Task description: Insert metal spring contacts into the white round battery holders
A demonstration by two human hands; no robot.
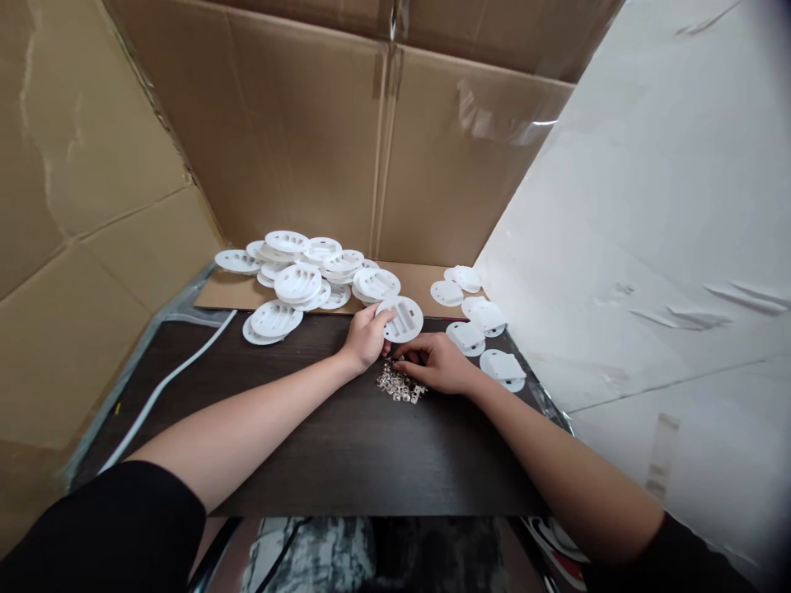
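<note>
My left hand (364,338) grips a round white plastic disc with slots (401,319) by its left edge, holding it tilted just above the dark table (346,445). My right hand (436,362) lies right beside it, fingers curled and pinched over a small heap of shiny metal clips (399,385). What the fingertips hold is too small to name. Both hands nearly touch at the middle of the table's far half.
A pile of several white slotted discs (302,280) lies at the back left on a cardboard sheet (226,290). Several white discs with square covers (482,317) sit at the back right. Cardboard walls (297,140) stand left and behind, a white panel (648,247) right. A white cable (166,379) runs along the left.
</note>
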